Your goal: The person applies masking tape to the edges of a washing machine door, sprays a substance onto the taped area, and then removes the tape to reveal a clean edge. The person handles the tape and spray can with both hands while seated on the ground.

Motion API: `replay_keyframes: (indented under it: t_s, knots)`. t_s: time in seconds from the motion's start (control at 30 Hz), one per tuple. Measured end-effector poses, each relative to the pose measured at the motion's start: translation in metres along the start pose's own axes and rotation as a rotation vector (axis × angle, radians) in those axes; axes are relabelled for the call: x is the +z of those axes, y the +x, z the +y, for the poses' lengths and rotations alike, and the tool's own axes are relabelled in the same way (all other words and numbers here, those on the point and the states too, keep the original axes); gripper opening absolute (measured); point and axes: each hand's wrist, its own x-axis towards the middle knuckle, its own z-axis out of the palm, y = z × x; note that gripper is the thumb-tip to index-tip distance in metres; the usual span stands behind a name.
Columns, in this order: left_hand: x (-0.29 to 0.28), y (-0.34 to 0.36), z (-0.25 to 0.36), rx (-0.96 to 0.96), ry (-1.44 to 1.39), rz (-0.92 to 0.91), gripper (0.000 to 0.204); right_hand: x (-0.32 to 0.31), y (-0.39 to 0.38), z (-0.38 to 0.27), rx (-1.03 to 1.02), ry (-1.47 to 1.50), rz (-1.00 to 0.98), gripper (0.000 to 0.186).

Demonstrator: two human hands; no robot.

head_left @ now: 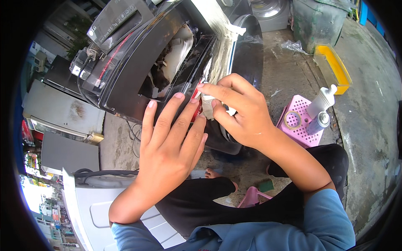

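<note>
A dark appliance cabinet (125, 79) lies tilted ahead of me, with a ragged, stained hole in its panel. A crumpled whitish masking sheet (224, 42) drapes along its edge, between the panel and a dark rounded part (250, 54). My left hand (169, 142) has its fingers spread, their tips resting on the panel's near edge by a red strip (197, 104). My right hand (243, 108) is closed, thumb and index finger bent together at the sheet's near end, beside that strip. Its fingers partly hide what is pinched.
A pink perforated stool (298, 104) on the right carries a tape roll (292, 120), a white bottle (321, 102) and a spray can (318, 123). Beyond stand a yellow tray (335, 71) and a grey-green bin (318, 25). A white appliance (96, 213) is at my left.
</note>
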Motion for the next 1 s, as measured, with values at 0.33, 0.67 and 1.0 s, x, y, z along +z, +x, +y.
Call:
replay_keyframes:
  t_s: [0.33, 0.67, 1.0]
  knots:
    - [-0.0003, 0.0009, 0.0003, -0.046, -0.085, -0.043, 0.026, 0.0005, 0.0063, -0.0029, -0.066, -0.097, -0.035, 0.027]
    - [0.0011, 0.0015, -0.0013, -0.033, -0.132, -0.032, 0.024, 0.0044, 0.0049, -0.0039, -0.075, -0.137, -0.018, 0.021]
    - [0.0057, 0.0052, -0.0029, -0.033, -0.167, 0.021, 0.022, 0.0055, 0.0074, -0.0043, -0.051, -0.085, -0.066, 0.017]
